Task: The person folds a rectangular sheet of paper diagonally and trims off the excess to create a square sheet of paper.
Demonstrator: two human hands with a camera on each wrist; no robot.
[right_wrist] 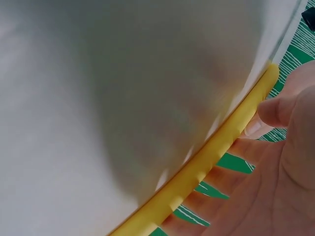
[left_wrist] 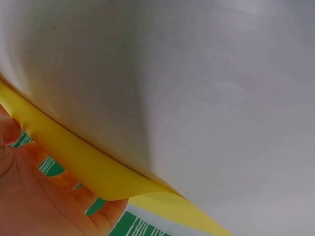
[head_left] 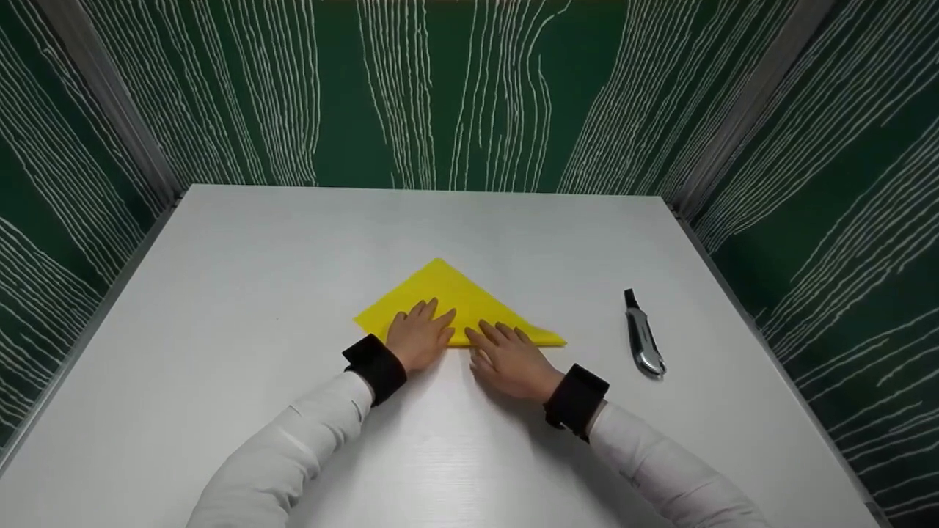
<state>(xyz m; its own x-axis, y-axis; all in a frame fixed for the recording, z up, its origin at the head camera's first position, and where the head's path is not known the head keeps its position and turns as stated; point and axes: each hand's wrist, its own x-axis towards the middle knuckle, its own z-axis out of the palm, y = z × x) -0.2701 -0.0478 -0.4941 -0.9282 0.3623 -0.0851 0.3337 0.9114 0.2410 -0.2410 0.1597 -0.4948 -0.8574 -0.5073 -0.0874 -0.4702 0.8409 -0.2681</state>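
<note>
A yellow sheet of paper (head_left: 440, 286), folded over into a triangle, lies on the white table with its point facing away and its folded edge toward me. My left hand (head_left: 420, 337) rests on the left part of the paper with its fingers spread. On the right part, my right hand (head_left: 511, 359) lays its extended fingers over the folded edge, close to the left hand. In the left wrist view the paper's near edge (left_wrist: 93, 160) bulges up in a loose curve under the fingers. The right wrist view shows a rounded fold (right_wrist: 197, 172) running beneath the right fingers.
A grey utility knife (head_left: 642, 341) with a black tip lies to the right of the paper. The white table (head_left: 220, 293) is bordered by green walls (head_left: 345, 95) with white wavy lines. Both wrists wear black bands (head_left: 577, 397).
</note>
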